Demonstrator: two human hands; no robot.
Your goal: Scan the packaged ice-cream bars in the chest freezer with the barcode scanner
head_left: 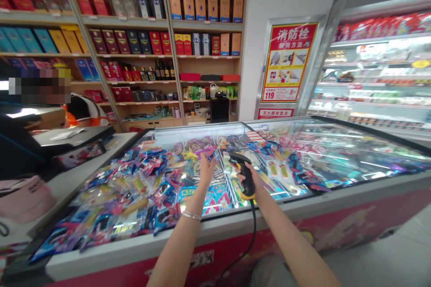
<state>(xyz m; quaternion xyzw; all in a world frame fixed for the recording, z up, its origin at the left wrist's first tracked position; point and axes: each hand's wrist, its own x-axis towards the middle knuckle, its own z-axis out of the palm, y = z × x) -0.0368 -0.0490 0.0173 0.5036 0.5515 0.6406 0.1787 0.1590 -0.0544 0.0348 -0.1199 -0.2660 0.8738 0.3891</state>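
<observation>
The scanner is held by its handle in the right grip, presumably so its head is aimed toward the packet pinched in the left grip.

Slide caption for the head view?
Right hand grips a black and yellow pistol-shaped scanner; left hand holds a shiny purple and blue plastic packet above a red, glass-topped freezer.

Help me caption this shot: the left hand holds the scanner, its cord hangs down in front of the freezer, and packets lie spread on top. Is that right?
Not quite: the head view shows the scanner in the right hand, not the left. The rest stands: its cord hangs down in front of the freezer, and packets lie spread on top.
</observation>
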